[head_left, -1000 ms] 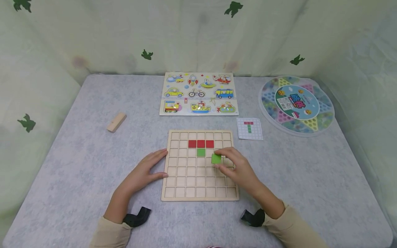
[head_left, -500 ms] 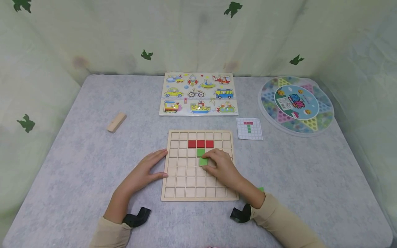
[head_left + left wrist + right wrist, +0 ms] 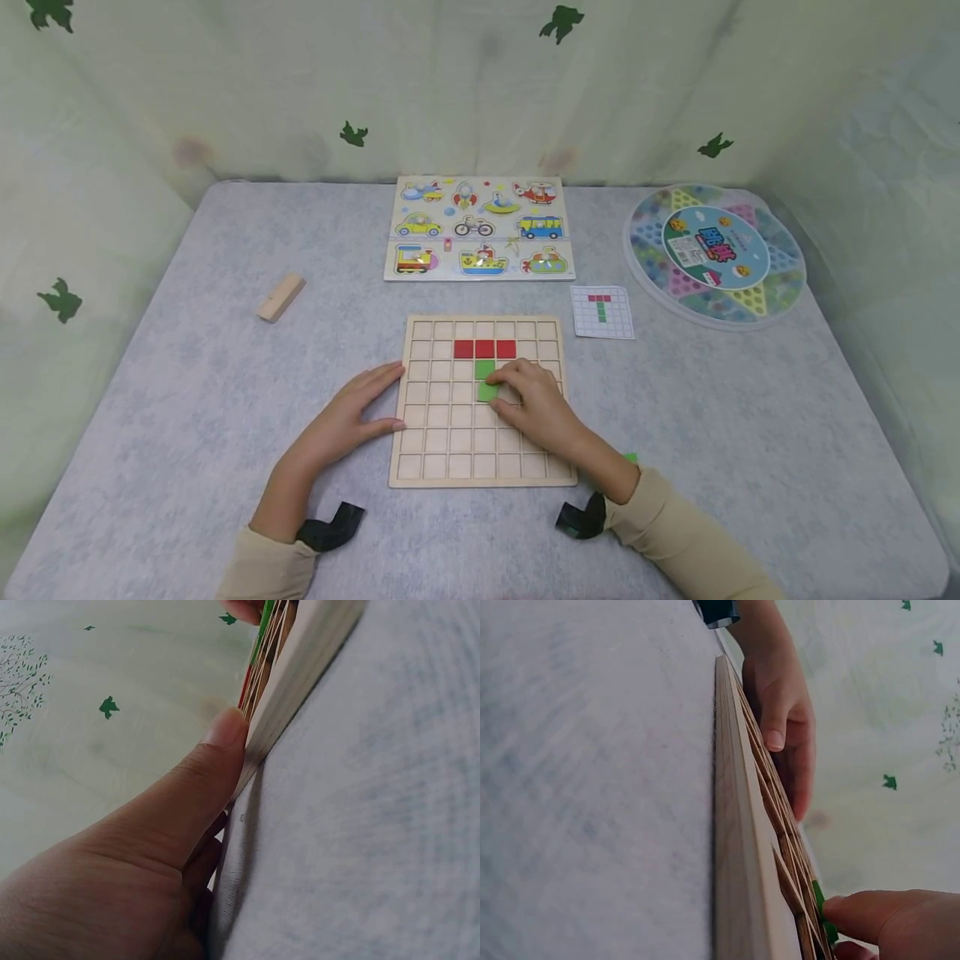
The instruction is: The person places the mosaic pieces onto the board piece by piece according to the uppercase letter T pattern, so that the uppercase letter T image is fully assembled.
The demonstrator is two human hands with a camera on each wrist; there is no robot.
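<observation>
My right hand (image 3: 536, 404) pinches a green square tile (image 3: 486, 392) by its right side, thumb and fingertips at its edge. That tile lies over a cell of the wooden grid board (image 3: 435, 482), directly below another green tile (image 3: 485, 368). Above these, three red tiles (image 3: 484, 349) form a row. In the right wrist view the pinched tile (image 3: 823, 913) stands slightly proud of the board's dividers. My left hand (image 3: 347, 418) touches the board's left edge with thumb and fingers spread; the left wrist view shows the thumb (image 3: 225, 729) resting along that edge.
A card (image 3: 618, 327) printed with a red-and-green T lies right of the board's top. Behind are a vehicle peg puzzle (image 3: 480, 237) and a round board game (image 3: 716, 254). A wooden block (image 3: 282, 297) lies left; a green piece (image 3: 632, 457) shows beside my right forearm.
My right hand has carried the green tile leftward to the cell below the other green tile, then nudged it slightly further left. The left hand has stayed at the board's edge.
</observation>
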